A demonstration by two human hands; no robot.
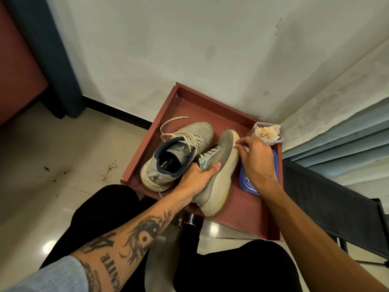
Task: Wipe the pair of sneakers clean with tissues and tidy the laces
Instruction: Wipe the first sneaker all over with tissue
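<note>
Head view, and there's writing straight away: the insole of the upright sneaker (197, 133) carries white lettering, "NITR" legible before the collar cuts it off. Grey perforated mesh upper, navy padded lining, cream foam sole gone yellowish at the edge. Its flat cream laces (179, 135) sprawl loose, one end trailing toward the far side of the tray (147, 142), which is a red-brown square with a raised rim.

Just right of it, touching, lies the tilted sneaker (225, 157), rolled onto its side with the chunky sole facing right. The left hand (197, 175) grips it at the collar, thumb across the upper, fingers tucked inside. The forearm tattoo (145, 234) shows a yin-yang disc, and below it block letters read "NITE".

The right hand (254, 157) sits at the toe end of that sole, fingers curled, pinching a scrap of white tissue (248, 147) against the rim. Beneath its wrist lies a flat blue lid (245, 182). In the tray's far right corner, a clear plastic tub (261, 123) holds crumpled tissues (267, 131).
</note>
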